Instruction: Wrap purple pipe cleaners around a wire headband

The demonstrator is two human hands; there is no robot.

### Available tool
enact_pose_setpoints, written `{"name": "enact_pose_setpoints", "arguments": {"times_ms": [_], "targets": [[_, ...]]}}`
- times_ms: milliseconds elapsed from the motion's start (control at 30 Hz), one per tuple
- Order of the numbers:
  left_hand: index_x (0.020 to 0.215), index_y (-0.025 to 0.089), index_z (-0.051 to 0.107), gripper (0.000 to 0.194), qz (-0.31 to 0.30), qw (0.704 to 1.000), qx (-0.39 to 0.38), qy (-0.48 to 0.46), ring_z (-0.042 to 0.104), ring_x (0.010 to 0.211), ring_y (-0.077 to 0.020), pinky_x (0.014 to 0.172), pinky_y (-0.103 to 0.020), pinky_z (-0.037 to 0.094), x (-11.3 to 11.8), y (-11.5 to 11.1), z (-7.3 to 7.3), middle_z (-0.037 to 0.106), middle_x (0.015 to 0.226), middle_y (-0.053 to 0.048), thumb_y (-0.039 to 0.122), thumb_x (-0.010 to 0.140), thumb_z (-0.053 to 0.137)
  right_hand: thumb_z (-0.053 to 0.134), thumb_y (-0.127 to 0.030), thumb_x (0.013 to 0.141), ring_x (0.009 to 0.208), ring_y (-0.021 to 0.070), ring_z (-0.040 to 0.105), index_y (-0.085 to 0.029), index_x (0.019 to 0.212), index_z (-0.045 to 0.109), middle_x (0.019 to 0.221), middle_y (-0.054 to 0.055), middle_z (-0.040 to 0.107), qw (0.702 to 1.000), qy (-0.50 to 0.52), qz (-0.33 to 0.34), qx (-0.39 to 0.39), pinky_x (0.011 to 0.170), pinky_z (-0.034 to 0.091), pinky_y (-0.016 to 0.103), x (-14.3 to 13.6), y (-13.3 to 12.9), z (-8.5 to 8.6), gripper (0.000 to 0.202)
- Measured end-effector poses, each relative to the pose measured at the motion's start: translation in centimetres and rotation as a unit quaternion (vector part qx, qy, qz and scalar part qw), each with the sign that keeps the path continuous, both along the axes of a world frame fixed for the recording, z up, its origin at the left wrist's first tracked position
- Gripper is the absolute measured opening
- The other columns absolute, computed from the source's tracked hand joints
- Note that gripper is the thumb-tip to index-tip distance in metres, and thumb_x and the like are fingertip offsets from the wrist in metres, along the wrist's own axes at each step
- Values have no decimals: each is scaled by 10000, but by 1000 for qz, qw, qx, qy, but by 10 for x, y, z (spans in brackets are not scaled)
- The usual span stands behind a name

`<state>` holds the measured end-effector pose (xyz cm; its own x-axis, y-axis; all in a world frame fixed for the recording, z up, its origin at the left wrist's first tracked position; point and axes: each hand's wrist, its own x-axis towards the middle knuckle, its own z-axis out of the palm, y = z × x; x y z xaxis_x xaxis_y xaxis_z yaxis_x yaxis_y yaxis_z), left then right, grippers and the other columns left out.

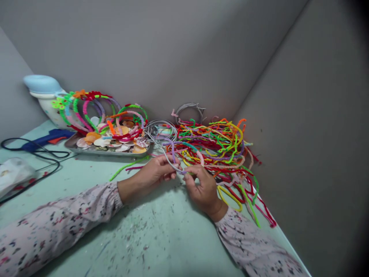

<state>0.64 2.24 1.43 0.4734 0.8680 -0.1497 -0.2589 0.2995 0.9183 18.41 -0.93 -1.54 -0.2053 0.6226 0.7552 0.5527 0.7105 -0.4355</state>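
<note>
On the pale green table point(161, 238), set into a corner of grey walls, the biggest thing is the loose heap of bright pipe cleaners point(219, 148) spread to the right, red, yellow, green, orange and purple strands tangled together and trailing toward the near edge. Left of it a metal tray point(86, 149) holds finished wrapped headbands point(92, 109) standing in arcs over a layer of small pale shell-like pieces. Behind the tray stands a white pot with a blue lid point(43, 90); nearer the left edge lie a blue glue gun point(47, 138) and its black cord point(34, 163). Between tray and heap sits a bundle of bare grey headbands point(161, 130), with a few more leaning against the wall. In front of the heap the person's two hands meet over the table. The left hand point(157, 173) pinches a single grey headband point(170, 161) between thumb and fingertips, closed firmly on it. The right hand point(203, 186), just beside it, has its thumb and forefinger closed on the end of a purple pipe cleaner point(173, 148) that lies against the band. By the look of it, the wrapping is at its very start, the strand just anchored at the band's end. The next move would seem to call for steady tension and tight, even turns, so the fuzzy strand does not slip along the smooth band.
</note>
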Motion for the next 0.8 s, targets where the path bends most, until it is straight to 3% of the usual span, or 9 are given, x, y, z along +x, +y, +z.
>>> {"name": "enact_pose_setpoints", "arguments": {"times_ms": [400,567,667,800], "targets": [[737,138,578,199,-40,996,62,46,439,574,-66,536,-199,347,-2,-3,-5,508,651,28,262,704,730,505,-219,885,746,167,620,-211,931,560,803,30,637,994,78,-44,-61,711,511,318,4,3,-3,73],[858,165,601,168,11,980,169,109,461,596,-84,544,-215,373,-2,-3,-3,541,720,19,261,745,680,509,-253,884,712,164,626,-207,927,567,781,21,644,989,99,-69,-82,697,514,316,5,6,-7,86],[904,167,617,173,68,936,289,188,514,648,-110,589,-234,416,-2,-4,-4,605,782,-10,257,764,665,513,-254,881,668,157,628,-211,928,563,755,5,643,988,107,-67,-92,672,516,310,5,7,-7,81],[928,183,655,122,148,817,492,262,561,834,-157,739,-277,447,-8,-7,-7,614,907,-53,195,843,569,513,-254,884,645,157,622,-216,919,559,713,-5,631,990,93,-42,-100,655,508,308,4,5,-6,69]]}}
